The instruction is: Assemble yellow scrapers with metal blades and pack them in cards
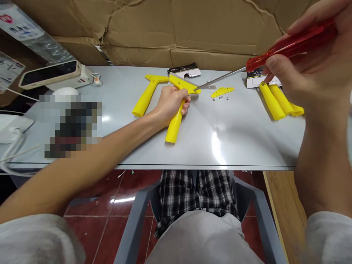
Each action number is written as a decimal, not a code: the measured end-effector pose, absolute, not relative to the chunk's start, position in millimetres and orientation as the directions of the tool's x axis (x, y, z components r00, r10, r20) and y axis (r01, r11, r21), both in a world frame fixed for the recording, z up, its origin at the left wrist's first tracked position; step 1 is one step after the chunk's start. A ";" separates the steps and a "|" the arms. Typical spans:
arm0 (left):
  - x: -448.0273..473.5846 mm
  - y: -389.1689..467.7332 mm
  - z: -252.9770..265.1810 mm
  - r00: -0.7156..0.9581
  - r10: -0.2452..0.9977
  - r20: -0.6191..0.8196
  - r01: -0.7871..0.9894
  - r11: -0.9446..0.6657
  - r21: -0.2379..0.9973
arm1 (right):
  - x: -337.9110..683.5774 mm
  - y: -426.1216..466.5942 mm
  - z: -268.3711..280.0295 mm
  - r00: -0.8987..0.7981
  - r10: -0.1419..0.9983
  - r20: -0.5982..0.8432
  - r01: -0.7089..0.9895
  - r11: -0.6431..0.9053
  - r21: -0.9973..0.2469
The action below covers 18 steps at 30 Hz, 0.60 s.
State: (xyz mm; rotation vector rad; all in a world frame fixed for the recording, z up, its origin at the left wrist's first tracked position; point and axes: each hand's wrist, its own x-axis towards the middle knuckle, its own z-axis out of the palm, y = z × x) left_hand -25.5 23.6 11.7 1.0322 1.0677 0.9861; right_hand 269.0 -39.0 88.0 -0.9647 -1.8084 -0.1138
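Observation:
My left hand [171, 103] is wrapped round the handle of a yellow scraper [173, 129], its wide head pointing away from me. In my right hand [310, 73], raised at the right, is a red-handled screwdriver [286, 47]. Its shaft slants down to the left, and the tip meets the scraper's head near a hole. A second yellow scraper [146, 98] lies left of my left hand. Right of the held one are a thin metal blade [211, 87], a yellow clamping plate [222, 91] and several small screws [220, 97].
Several yellow handles [272, 102] lie at the right beside a black-and-white package [253, 80]; another package [189, 70] lies at the back. A phone [51, 73] leans on a white block [85, 76] at the left, near cables and a pixelated dark area [74, 128]. Cardboard [143, 29] stands behind the table.

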 end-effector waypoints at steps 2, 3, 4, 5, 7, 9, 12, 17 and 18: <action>-25.6 23.9 11.3 0.188 0.962 -0.199 -0.127 0.225 0.966 | 270.2 -36.2 86.7 -0.198 0.504 0.841 0.722 0.656 -0.223; -25.7 24.2 10.9 0.187 0.962 -0.198 -0.127 0.224 0.966 | 271.2 -34.6 86.0 -0.213 0.481 0.850 0.753 0.636 -0.171; -25.9 24.6 10.4 0.188 0.962 -0.196 -0.128 0.222 0.967 | 272.2 -33.0 85.2 -0.209 0.468 0.859 0.774 0.616 -0.148; -26.2 24.9 9.9 0.192 0.962 -0.193 -0.128 0.220 0.967 | 273.0 -31.7 84.5 -0.212 0.456 0.864 0.788 0.603 -0.124; -26.5 25.3 9.4 0.205 0.960 -0.192 -0.126 0.220 0.967 | 273.5 -30.6 83.3 -0.241 0.433 0.869 0.774 0.626 -0.098; -26.5 25.3 9.5 0.208 0.958 -0.197 -0.121 0.225 0.967 | 272.3 -30.8 82.5 -0.280 0.425 0.861 0.714 0.692 -0.109; -26.2 24.7 10.5 0.194 0.959 -0.207 -0.113 0.231 0.966 | 271.1 -29.9 80.8 -0.266 0.414 0.871 0.646 0.747 -0.158; -26.5 24.7 10.7 0.193 0.958 -0.210 -0.114 0.235 0.965 | 278.3 -22.7 76.7 -0.226 0.376 0.898 0.747 0.659 -0.088; -26.8 25.1 10.3 0.195 0.958 -0.209 -0.115 0.234 0.965 | 279.2 -22.8 76.6 -0.231 0.372 0.899 0.770 0.635 -0.065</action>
